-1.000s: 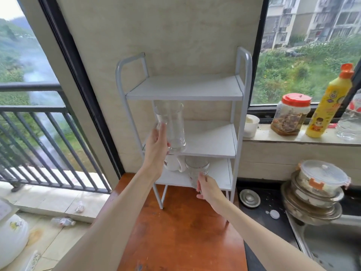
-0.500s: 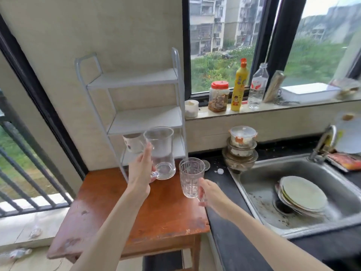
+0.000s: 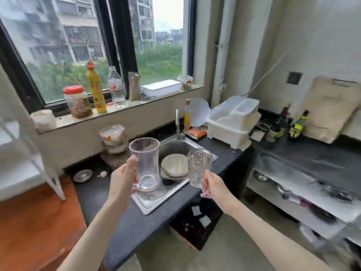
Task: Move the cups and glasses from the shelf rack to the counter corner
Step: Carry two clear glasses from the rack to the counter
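My left hand (image 3: 123,178) grips a tall clear glass mug (image 3: 145,163) by its handle side and holds it upright in the air above the sink's left edge. A smaller patterned glass (image 3: 199,167) is held upright by my right hand (image 3: 214,187), over the sink's front right corner. Both glasses are empty. The white shelf rack (image 3: 29,159) is only partly visible at the far left edge, standing on the wooden table (image 3: 35,227). The dark counter corner (image 3: 259,145) lies at the right, beyond the sink.
The steel sink (image 3: 175,147) holds stacked plates (image 3: 174,166). A white dish drainer (image 3: 234,124) sits right of the tap. Stacked lidded containers (image 3: 112,137) stand left of the sink. Bottles and a jar (image 3: 78,101) line the windowsill. Bottles and a cutting board (image 3: 330,110) occupy the right counter.
Both hands carried their glasses away from the rack and table, rightward to above the sink. The view turned right, leaving the rack at the left edge.
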Demonstrator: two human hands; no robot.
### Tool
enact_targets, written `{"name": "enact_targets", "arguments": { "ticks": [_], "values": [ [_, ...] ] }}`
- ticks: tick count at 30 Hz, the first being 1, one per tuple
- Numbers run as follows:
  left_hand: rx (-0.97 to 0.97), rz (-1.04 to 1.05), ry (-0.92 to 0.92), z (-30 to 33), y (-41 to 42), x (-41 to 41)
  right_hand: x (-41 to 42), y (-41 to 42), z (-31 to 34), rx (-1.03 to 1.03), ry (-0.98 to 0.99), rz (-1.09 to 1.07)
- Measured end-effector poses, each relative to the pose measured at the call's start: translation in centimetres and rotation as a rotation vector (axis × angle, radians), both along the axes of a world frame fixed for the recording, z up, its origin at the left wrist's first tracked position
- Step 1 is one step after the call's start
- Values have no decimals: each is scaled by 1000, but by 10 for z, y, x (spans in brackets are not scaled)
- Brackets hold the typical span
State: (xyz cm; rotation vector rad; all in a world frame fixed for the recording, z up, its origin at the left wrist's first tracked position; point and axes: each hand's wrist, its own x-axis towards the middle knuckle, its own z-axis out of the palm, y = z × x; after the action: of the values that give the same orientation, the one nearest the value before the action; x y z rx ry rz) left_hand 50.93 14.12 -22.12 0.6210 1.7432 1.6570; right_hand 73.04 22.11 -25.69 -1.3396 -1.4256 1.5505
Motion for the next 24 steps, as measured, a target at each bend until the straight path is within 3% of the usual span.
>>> {"name": "enact_targets", "arguments": {
  "ticks": [10,24],
  "values": [
    [-100,-463,-51,-23,121,284,294,43,-7,58,-109,-390],
    [-91,-1063,37,-54,303,599,590,108,-29,-9,-80,-927]
  ]
}}
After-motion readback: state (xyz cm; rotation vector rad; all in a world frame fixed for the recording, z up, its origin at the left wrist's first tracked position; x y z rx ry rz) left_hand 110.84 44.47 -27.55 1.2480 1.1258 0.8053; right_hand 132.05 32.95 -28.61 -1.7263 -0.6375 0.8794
